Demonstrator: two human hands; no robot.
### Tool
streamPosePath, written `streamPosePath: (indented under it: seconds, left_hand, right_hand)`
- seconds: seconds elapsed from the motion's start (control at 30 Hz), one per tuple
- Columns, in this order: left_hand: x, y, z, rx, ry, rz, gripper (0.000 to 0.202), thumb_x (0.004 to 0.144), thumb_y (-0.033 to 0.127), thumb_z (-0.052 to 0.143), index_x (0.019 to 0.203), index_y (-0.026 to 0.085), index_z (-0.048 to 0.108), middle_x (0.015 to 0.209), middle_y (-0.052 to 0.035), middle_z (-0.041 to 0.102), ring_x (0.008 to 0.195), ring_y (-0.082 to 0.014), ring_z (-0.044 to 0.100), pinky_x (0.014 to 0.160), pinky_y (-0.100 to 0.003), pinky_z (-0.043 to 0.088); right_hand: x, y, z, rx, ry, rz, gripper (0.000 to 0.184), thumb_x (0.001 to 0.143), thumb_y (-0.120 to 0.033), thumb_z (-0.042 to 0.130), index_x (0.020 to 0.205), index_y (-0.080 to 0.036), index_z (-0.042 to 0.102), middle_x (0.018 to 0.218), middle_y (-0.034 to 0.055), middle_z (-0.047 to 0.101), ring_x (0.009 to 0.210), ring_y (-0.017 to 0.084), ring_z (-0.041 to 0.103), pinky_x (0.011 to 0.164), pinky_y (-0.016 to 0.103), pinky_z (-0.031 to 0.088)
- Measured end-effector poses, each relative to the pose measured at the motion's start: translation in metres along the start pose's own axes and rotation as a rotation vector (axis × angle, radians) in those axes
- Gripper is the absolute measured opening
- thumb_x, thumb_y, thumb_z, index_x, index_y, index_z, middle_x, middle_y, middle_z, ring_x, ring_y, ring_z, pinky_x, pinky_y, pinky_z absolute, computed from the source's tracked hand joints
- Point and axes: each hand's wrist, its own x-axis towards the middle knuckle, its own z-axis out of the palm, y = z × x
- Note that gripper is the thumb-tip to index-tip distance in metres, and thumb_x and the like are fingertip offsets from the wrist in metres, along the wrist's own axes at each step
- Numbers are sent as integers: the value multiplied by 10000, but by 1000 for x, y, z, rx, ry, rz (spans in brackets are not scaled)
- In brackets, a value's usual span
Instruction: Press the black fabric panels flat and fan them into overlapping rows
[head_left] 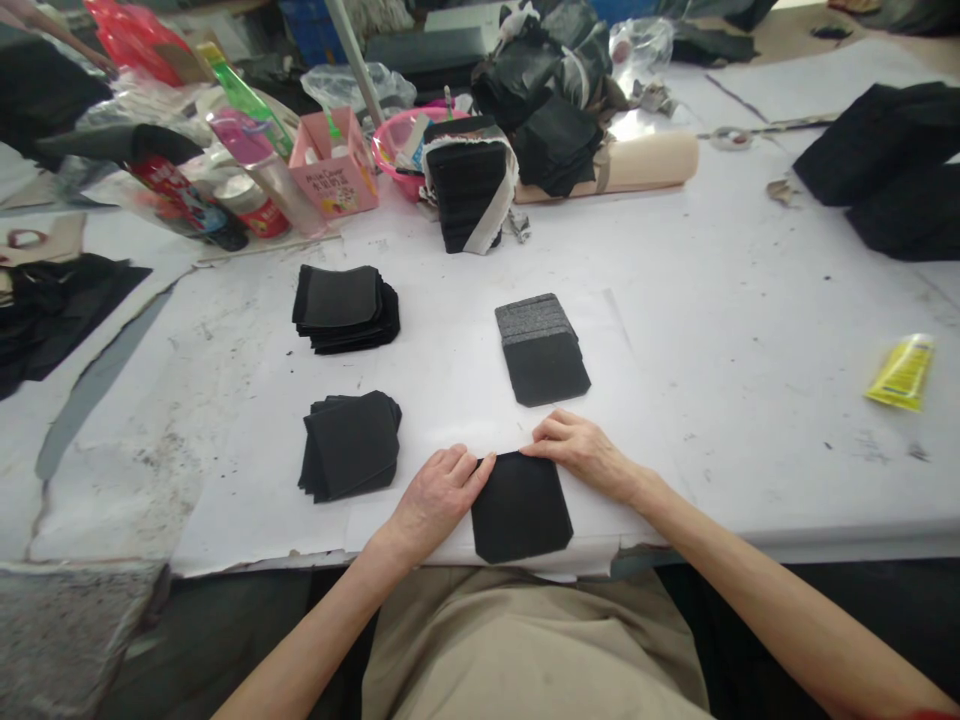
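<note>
In front of me, a black leather-like square piece (521, 508) with clipped corners lies flat at the table's near edge. My left hand (439, 497) grips its upper left corner, the thumb on top and the other fingers bent. At its upper right corner, my right hand (581, 452) pinches the far edge with curled fingers. Just beyond sits a fanned row of grey-backed pieces (534, 318) with a black piece (547, 370) at its front. To the left are a loose pile of black pieces (352, 447) and, farther back, a taller stack (341, 300).
A bundle of black pieces (471, 190) stands wrapped in a pale strip at the back. Behind are a pink basket (386, 150), a pink box (337, 180) and a beige roll (652, 162). A yellow packet (902, 373) and folded black material (885, 150) lie right.
</note>
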Motion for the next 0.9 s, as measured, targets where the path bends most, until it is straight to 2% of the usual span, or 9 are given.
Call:
streamPosePath:
  seconds: [0.17,0.37,0.6,0.8,0.9]
  left_hand:
    - [0,-1,1,-3,-22,7,385,933,85,482,1318,83,472,1110,-127,580,1060,-252,547,931,-391,464]
    - [-1,-2,-2,5,-72,39,417,940,73,462,1356,68,429,1104,-120,592,1049,-232,562,941,-375,442]
    - [-12,-1,-1,32,-14,19,390,942,60,432,1330,79,469,1152,-112,595,1110,-242,544,987,-377,412]
    - [-13,0,0,11,20,0,376,944,70,443,1318,88,480,1130,-108,603,1107,-242,540,959,-380,424]
    - [-8,1,1,4,40,-18,329,954,94,449,1276,100,513,1059,-97,606,1055,-235,548,919,-375,438]
  right_hand:
    - [-2,1,-2,-20,-41,-17,290,1017,-205,392,1143,-224,652,981,62,608,927,172,515,813,311,486]
    - [-8,2,-6,-67,-85,-37,296,1014,-198,402,1213,-220,619,1051,69,606,977,181,512,861,334,476]
    - [-11,4,-8,-67,-76,-40,312,1020,-201,380,1230,-227,610,1063,75,612,991,184,522,877,356,486]
    - [-20,8,-11,-73,-83,-5,317,1013,-185,389,1234,-239,610,1072,71,603,1010,187,517,895,355,488]
    - [-24,10,-12,-56,-73,17,318,1011,-186,394,1233,-252,612,1084,69,597,1021,186,514,906,357,489]
